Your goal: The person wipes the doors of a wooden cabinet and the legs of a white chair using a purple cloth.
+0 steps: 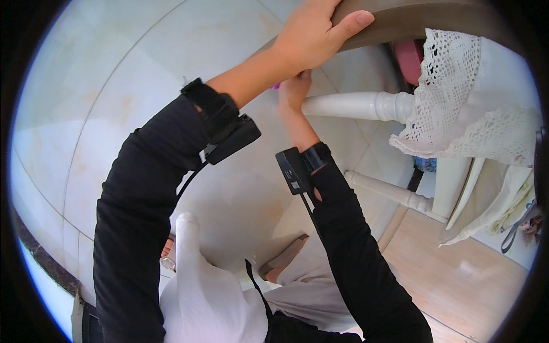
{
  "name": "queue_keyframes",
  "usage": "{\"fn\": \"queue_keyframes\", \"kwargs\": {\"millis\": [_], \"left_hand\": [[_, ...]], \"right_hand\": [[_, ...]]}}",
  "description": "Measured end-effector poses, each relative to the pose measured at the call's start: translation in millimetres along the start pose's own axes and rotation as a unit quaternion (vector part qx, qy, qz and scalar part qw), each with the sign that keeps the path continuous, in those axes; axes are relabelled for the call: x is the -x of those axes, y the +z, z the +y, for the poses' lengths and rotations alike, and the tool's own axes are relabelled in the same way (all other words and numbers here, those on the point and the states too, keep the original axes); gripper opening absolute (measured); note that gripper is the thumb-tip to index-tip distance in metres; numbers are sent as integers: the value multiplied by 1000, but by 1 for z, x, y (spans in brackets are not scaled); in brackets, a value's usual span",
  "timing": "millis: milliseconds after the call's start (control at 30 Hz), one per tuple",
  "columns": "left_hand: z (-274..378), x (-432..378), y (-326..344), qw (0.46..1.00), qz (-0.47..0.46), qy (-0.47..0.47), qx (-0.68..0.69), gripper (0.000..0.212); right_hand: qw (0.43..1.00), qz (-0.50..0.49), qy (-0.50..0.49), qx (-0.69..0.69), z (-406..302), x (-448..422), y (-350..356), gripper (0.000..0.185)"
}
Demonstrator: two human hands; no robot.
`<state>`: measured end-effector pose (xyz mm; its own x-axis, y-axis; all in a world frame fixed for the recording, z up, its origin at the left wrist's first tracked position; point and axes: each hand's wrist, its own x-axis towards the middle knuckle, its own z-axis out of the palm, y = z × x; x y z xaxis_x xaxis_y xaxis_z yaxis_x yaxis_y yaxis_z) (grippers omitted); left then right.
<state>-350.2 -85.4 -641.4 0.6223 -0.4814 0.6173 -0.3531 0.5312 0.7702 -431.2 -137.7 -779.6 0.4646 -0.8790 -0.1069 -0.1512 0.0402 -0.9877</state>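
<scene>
My left hand (311, 36) lies on a curved brown rim (399, 21) at the top, its thumb spread along it. The picture's edge cuts off its other fingers. Lower down, partly covered by the left hand, is my right hand (296, 88), beside a white turned furniture leg (356, 106). A small purple-pink thing (275, 86) shows at its left side; whether the hand holds it cannot be told. Both wrists carry black strapped devices over black sleeves.
White crocheted cloth (446, 85) hangs at the right near a pink object (407, 60). A second turned leg (386, 186) lies lower right, with draped fabric (493, 214) beyond. My shoes stand on pale floor tiles (128, 107). A dark edging strip (47, 261) runs at lower left.
</scene>
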Motion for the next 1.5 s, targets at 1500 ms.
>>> {"fn": "queue_keyframes", "kwargs": {"millis": [1500], "left_hand": [[48, 45, 72, 903, -274, -229, -239, 44]], "right_hand": [[963, -91, 130, -219, -136, 34, -218, 22]]}}
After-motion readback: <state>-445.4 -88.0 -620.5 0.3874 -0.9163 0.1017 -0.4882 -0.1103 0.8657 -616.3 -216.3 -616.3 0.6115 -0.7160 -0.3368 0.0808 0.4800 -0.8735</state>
